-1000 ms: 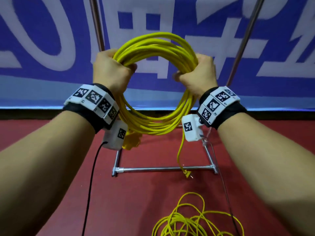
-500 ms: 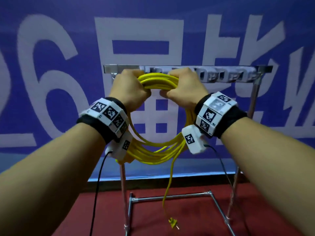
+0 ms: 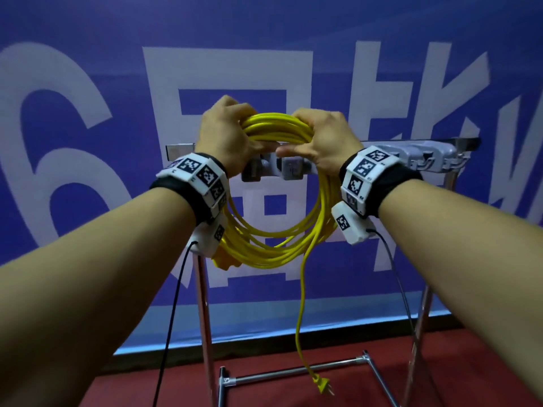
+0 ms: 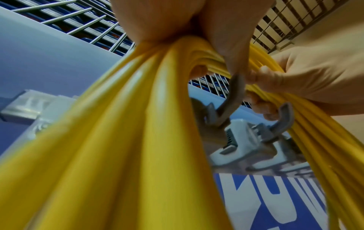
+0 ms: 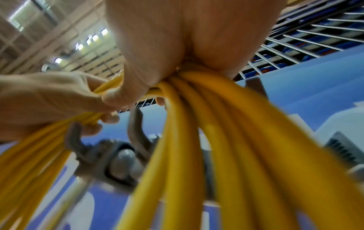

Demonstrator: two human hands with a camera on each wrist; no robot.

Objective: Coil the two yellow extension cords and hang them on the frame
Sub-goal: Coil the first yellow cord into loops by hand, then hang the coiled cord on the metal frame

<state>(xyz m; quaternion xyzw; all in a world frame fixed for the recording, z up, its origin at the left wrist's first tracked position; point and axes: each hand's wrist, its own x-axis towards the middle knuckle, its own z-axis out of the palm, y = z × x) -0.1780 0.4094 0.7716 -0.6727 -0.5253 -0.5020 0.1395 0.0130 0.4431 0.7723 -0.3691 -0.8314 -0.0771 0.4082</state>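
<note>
Coiled yellow cord (image 3: pixel 276 230) held before blue banner (image 3: pixel 88 69).

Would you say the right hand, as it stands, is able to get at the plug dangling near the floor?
Probably not: the right hand grips the yellow coil up at the hook rail, while the plug hangs far below.

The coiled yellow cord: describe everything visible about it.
The coiled yellow cord is a glossy, plastic-sheathed bundle of many round loops. The left hand and right hand grip its top side by side, above the frame's grey hooks. One loose end hangs down to a yellow plug near the red floor.
</note>
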